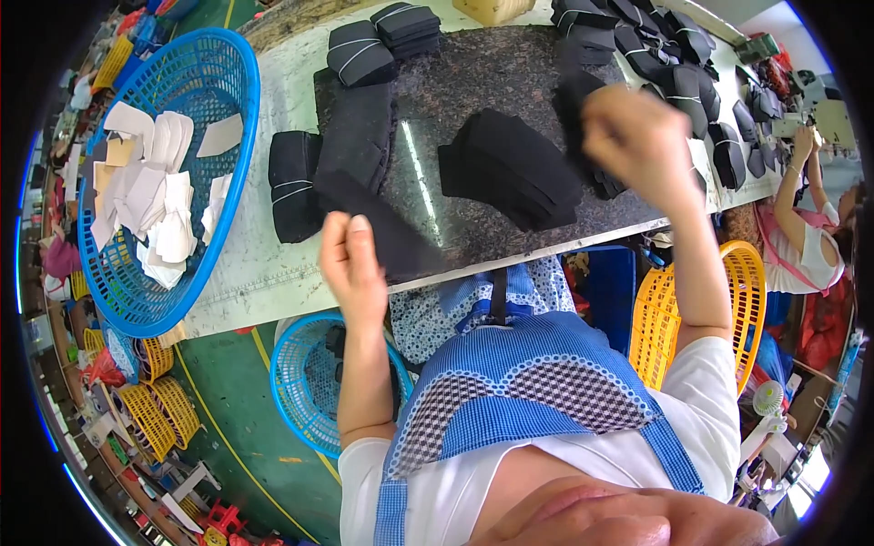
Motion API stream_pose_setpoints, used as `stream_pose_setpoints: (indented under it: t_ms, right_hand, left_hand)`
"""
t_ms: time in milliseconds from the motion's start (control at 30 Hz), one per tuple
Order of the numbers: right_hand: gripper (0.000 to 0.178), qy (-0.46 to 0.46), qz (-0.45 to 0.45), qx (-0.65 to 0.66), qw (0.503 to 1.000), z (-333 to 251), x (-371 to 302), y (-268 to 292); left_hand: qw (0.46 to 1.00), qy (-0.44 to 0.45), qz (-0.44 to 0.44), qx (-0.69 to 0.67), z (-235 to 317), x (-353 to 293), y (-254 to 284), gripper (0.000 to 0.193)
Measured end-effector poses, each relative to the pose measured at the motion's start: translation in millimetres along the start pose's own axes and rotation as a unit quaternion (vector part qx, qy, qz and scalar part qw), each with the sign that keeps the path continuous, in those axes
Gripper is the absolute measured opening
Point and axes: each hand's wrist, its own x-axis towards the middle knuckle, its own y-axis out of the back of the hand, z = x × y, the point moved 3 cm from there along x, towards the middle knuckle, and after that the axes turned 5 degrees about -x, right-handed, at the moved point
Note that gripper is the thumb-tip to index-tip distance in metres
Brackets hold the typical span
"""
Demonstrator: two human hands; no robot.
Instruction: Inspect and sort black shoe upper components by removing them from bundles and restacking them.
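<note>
My left hand [353,264] is closed at the near edge of the table, its thumb pressed on a black cut fabric piece [382,232] that reaches to the right over the dark stone slab [455,73]. On the slab's right side my right hand [637,146] is raised and blurred by motion, its fingers curled at a smeared black fabric piece [579,105]. Between the hands lies a fanned stack of black pieces [510,168]. Another stack of long black pieces [355,132] rests beyond my left hand, with a tied black bundle [293,187] beside it.
A blue basket [250,118] with pale cut pieces stands at the left. Tied black bundles [360,50] lie at the back, and more [687,91] at the far right. Below are a smaller blue basket [291,409] and a yellow basket [746,291]. Another person [801,237] works at the right.
</note>
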Motion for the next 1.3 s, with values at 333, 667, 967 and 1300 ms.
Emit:
stream_pose_setpoints:
  t_ms: [333, 667, 967, 1300]
  right_hand:
    - [0.014, -0.168, -0.204, 0.483, 0.835, -73.3, -9.3, -69.3]
    - [0.009, -0.18, -0.227, 0.478, 0.829, -70.4, -10.7, -73.4]
    - [0.014, -0.39, 0.099, 0.414, 0.816, 59.2, -23.2, -45.6]
    - [0.008, -0.245, -0.212, 0.617, 0.717, -76.8, -11.3, -70.9]
  left_hand:
    - [0.966, 0.152, -0.168, -0.128, -7.2, -14.1, -63.7, 0.018]
    - [0.968, 0.092, -0.233, -0.023, -4.1, -12.3, -60.3, 0.015]
    - [0.981, 0.098, -0.079, -0.145, -0.2, 0.7, -3.2, 0.013]
    - [0.98, 0.053, -0.19, -0.018, 11.8, -9.9, -56.8, 0.014]
